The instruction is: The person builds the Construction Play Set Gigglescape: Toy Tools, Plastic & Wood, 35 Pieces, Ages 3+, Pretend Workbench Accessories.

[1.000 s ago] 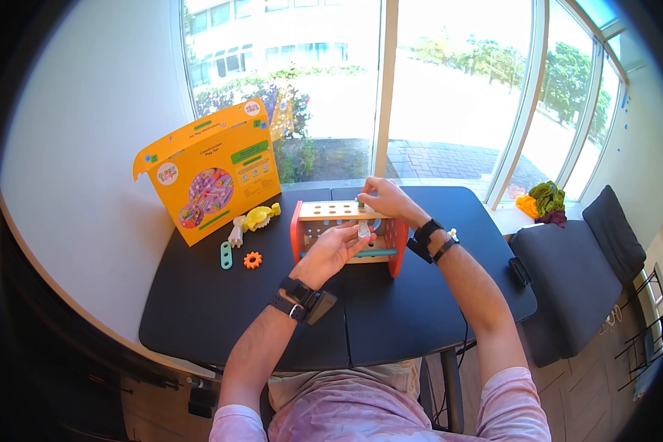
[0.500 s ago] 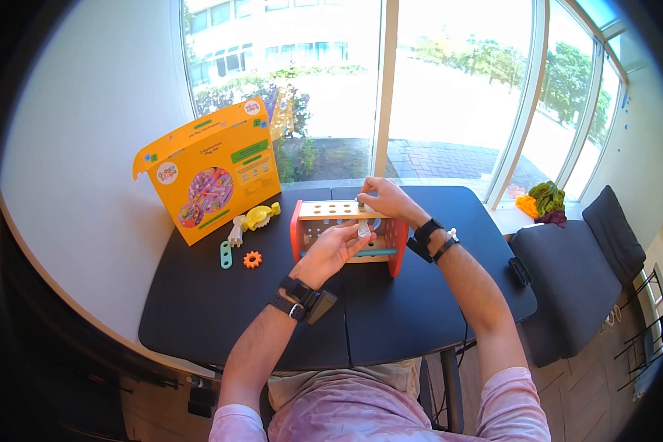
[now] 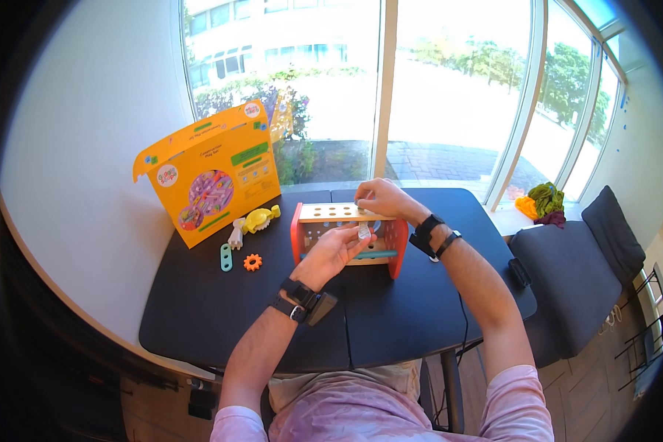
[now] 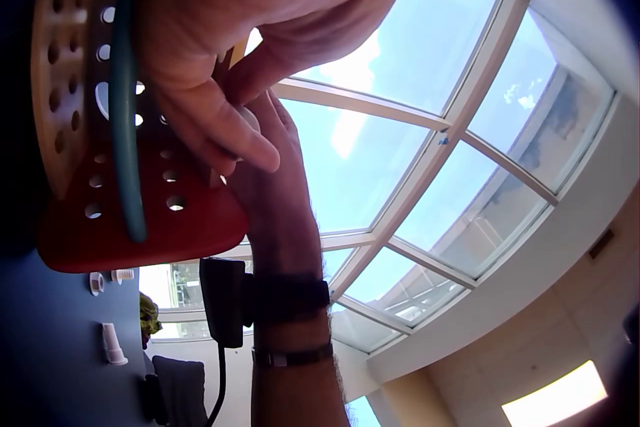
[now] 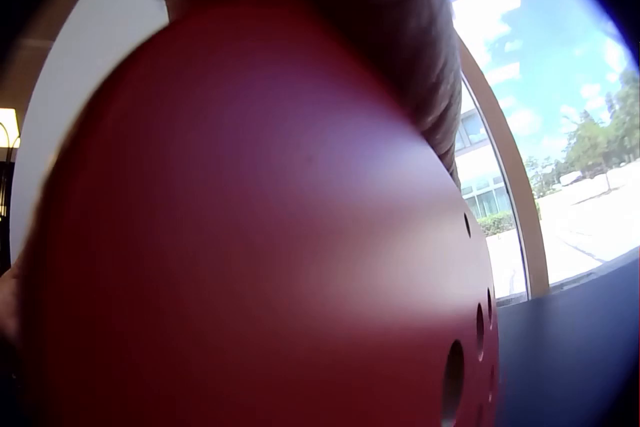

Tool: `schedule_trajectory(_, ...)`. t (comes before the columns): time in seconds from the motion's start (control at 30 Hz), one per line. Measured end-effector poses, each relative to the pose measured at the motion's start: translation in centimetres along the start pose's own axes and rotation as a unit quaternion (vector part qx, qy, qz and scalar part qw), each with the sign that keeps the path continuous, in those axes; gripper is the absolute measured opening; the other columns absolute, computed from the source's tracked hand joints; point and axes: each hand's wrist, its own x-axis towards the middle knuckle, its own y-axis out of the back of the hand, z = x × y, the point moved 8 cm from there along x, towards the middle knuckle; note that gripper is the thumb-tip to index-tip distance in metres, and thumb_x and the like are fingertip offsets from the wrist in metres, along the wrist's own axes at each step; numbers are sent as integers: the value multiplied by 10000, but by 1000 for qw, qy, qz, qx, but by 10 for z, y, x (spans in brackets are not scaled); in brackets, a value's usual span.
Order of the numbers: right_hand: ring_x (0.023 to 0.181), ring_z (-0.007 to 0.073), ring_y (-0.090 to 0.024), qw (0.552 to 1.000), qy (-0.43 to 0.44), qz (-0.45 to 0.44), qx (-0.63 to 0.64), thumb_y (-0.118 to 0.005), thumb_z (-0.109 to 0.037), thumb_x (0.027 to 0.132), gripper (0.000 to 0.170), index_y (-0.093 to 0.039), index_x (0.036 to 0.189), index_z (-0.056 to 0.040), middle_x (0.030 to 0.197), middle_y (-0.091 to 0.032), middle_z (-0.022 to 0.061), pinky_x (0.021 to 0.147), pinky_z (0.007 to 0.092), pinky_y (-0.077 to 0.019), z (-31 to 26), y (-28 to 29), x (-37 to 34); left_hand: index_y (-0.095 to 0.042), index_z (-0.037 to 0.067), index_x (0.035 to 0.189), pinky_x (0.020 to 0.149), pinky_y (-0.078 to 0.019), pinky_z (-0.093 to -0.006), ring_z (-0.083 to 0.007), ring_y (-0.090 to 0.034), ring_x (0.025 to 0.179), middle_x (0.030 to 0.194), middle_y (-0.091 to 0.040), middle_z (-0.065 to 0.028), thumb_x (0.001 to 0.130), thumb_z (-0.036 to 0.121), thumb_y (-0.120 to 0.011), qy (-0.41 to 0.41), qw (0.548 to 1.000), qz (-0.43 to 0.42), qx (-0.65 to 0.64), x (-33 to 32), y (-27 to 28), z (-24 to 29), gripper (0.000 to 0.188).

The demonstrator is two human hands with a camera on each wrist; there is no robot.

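A toy workbench with red side panels (image 3: 396,247), a pale wooden top full of holes (image 3: 324,211) and a teal bar (image 3: 376,253) stands on the dark table. My left hand (image 3: 331,250) is in front of it near the right end, pinching a small whitish piece (image 3: 364,231) just below the top. Over the top's right end, the fingertips of my right hand (image 3: 383,199) pinch a small part at a hole, mostly hidden by the fingers. In the right wrist view a red panel (image 5: 250,227) fills most of the picture.
A yellow box (image 3: 221,173) stands at the back left. Before it lie a yellow toy piece (image 3: 259,217), a whitish piece (image 3: 236,232), a teal strip with holes (image 3: 226,255) and an orange gear (image 3: 253,261). White plastic parts (image 4: 113,344) lie beyond the workbench's right side.
My right wrist has turned slightly, and the right forearm and elbow have swung outward to the right. The left hand and the workbench stay almost where they were.
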Motion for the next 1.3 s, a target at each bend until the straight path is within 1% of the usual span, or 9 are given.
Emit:
schedule_trajectory(0.13, 958, 347, -784, 988, -8, -49, -147, -771, -282, 932, 282, -801, 1035, -21, 992, -819, 179, 868, 447, -610, -1, -2, 18, -525, -107, 1434, 970, -688, -279, -326, -740, 1222, 1356, -685, -234, 1132, 25, -559, -2, 1000, -6, -3, -2, -3, 1, 332)
schedule_trajectory(0.23, 901, 344, -782, 991, 51, -44, -116, -763, -267, 932, 265, -811, 1016, -20, 942, -817, 176, 829, 455, -613, -7, -1, 22, -525, -104, 1438, 966, -688, -276, -324, -741, 1218, 1349, -685, -229, 1132, 28, -562, -6, 1000, 7, 8, -1, -1, 1, 336)
schedule_trajectory(0.43, 998, 378, -761, 969, -50, -131, -205, -745, -280, 951, 279, -815, 1055, -31, 1031, -805, 202, 877, 475, -597, 3, -5, 31, -532, -83, 1464, 1011, -668, -277, -305, -728, 1247, 1365, -677, -196, 1144, 63, -556, -8, 1000, -11, 24, 0, 1, 0, 353)
schedule_trajectory(0.53, 1049, 403, -740, 986, 25, -110, -121, -726, -311, 967, 314, -805, 1067, -24, 1054, -792, 219, 893, 483, -583, -5, -3, 27, -519, -82, 1472, 1014, -668, -278, -304, -732, 1240, 1377, -670, -195, 1145, 58, -545, -1, 1000, -13, 24, 2, 3, -1, 357)
schedule_trajectory(0.63, 1019, 446, -745, 971, -17, -133, -201, -733, -377, 967, 407, -811, 1049, 13, 1063, -796, 250, 913, 516, -599, 2, -10, 28, -513, -83, 1471, 1018, -668, -281, -304, -737, 1231, 1376, -667, -193, 1142, 49, -545, 13, 1000, -10, 14, 1, 3, -3, 356)
schedule_trajectory(0.83, 1055, 457, -745, 975, -3, -138, -176, -695, -429, 991, 466, -811, 1105, 8, 1083, -795, 256, 931, 533, -594, -6, -5, 28, -526, -103, 1434, 959, -696, -283, -326, -742, 1212, 1327, -689, -227, 1143, 44, -558, -3, 1000, -3, 11, 0, 0, 1, 327)
schedule_trajectory(0.93, 1068, 457, -744, 953, -72, -150, -254, -653, -421, 1006, 479, -795, 1159, 11, 1140, -790, 264, 953, 535, -589, -1, -6, 29, -518, -104, 1444, 961, -695, -284, -330, -740, 1218, 1345, -683, -234, 1145, 48, -555, -5, 1000, 7, 14, 0, 0, 0, 338)
schedule_trajectory(1.03, 1113, 461, -739, 966, -80, -156, -192, -625, -410, 1018, 496, -778, 1214, 20, 1201, -778, 280, 983, 545, -582, -9, -2, 25, -512, -101, 1455, 962, -693, -284, -332, -738, 1223, 1361, -678, -238, 1146, 50, -556, -2, 1000, 7, 7, -2, -1, 1, 347)
schedule_trajectory(1.3, 1254, 442, -710, 945, -118, -185, -242, -525, -520, 1058, 626, -756, 1331, -6, 1292, -757, 284, 1062, 547, -558, 5, -9, 24, -530, -89, 1453, 997, -672, -283, -301, -735, 1227, 1357, -677, -196, 1150, 65, -549, -7, 999, -10, 35, -1, -2, 0, 340)
